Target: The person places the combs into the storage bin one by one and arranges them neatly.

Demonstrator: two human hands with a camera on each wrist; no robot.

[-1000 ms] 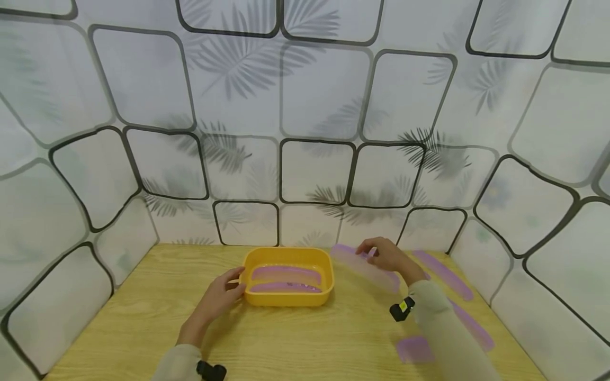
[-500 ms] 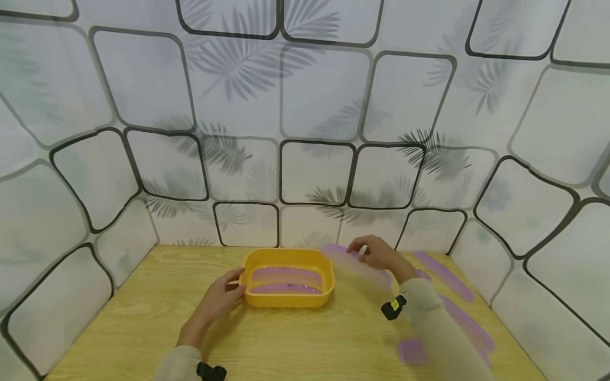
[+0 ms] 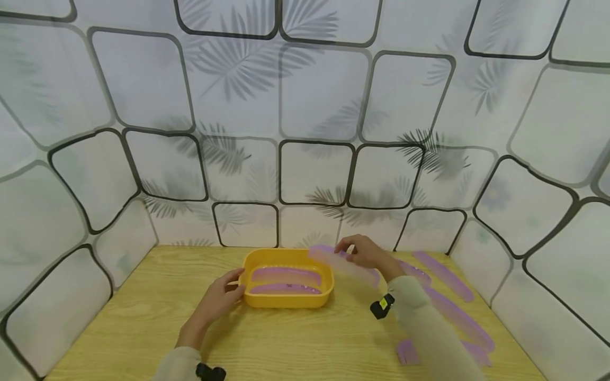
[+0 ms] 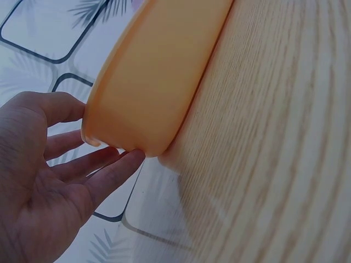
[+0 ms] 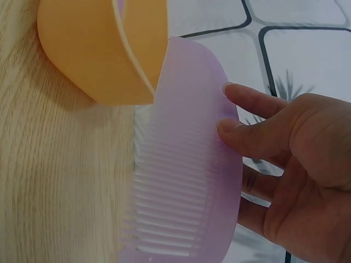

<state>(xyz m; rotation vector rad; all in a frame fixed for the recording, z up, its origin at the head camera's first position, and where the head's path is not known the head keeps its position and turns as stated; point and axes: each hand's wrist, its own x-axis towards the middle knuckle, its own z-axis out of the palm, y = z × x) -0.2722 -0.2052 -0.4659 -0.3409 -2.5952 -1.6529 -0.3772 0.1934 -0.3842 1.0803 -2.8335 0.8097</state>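
My right hand (image 3: 362, 251) pinches a translucent purple comb (image 5: 186, 153) by its curved back, between thumb and fingers. The comb is tilted, its teeth facing away from the palm; its far end overlaps the right rim of a yellow plastic tray (image 3: 286, 300) in the head view. Two purple combs (image 3: 286, 289) lie inside this tray. At the tray's left end, my left hand (image 3: 216, 299) rests its fingertips against the outer wall and rim. The left wrist view shows those fingers (image 4: 112, 178) fairly straight on the orange-looking wall (image 4: 148, 82).
Several more purple combs lie on the right of the wooden table (image 3: 305, 344): one near the back (image 3: 444, 275), another (image 3: 459, 320) beside my right forearm, and one (image 3: 409, 352) partly under the sleeve. A patterned curtain wall (image 3: 314, 169) encloses the table's back and sides.
My right hand has moved left with the comb, bringing it from beside the tray to over its right rim. My left hand and the tray have stayed put.
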